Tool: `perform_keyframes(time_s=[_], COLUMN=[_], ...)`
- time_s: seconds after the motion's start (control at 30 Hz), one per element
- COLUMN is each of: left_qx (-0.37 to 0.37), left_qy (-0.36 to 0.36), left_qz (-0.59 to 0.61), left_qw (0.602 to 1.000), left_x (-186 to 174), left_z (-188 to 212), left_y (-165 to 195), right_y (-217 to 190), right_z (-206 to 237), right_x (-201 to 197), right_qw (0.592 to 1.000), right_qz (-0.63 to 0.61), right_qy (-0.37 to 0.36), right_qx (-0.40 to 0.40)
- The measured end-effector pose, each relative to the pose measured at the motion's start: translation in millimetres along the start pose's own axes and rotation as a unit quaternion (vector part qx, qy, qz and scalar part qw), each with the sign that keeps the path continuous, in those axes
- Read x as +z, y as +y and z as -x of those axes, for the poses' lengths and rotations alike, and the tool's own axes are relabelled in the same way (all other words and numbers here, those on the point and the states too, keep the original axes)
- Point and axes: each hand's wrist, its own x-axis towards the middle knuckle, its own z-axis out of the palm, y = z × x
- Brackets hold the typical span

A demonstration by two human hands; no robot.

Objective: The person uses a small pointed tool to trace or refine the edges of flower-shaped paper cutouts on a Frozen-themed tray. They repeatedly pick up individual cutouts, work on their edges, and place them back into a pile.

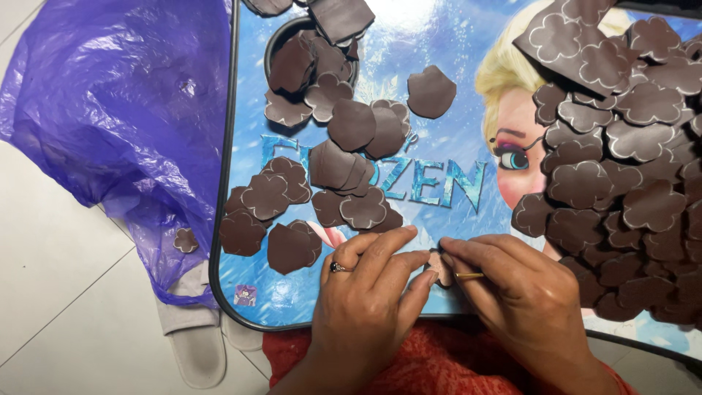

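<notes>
Small brown flower piece (pixel 439 265) pinched in left hand (pixel 373 281) grip at lower centre; thin tool (pixel 468 276) gripped by right hand (pixel 523 292). Piece could be torn if tool slips.

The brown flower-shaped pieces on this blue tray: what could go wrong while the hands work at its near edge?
1. The right-hand heap of brown pieces lies right beside the right hand; a wrist movement could push pieces off the tray.
2. The right hand holds a thin stick-like tool close to the left hand fingers, so a slip might poke them.
3. One piece already lies on the purple bag; others near that edge may follow.
</notes>
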Motion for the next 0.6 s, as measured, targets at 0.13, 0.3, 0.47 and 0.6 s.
perform_keyframes(time_s=[0.13,0.3,0.47,0.6], left_qx=[0.000,0.005,0.001,0.004], left_qy=[0.016,0.023,0.018,0.018], left_qz=[-0.028,-0.039,-0.043,-0.042], left_qw=[0.999,0.999,0.999,0.999], left_x=[4,6,8,11], left_z=[0,0,0,-1], left_y=[3,7,9,7], right_y=[1,9,14,18], right_z=[6,25,35,35], right_x=[-5,-13,1,9], right_qw=[1.000,0.994,0.997,0.996], right_qz=[-0.013,-0.029,-0.020,-0.014], right_qy=[0.018,0.075,0.071,0.088], right_qx=[0.014,0.078,0.031,0.012])
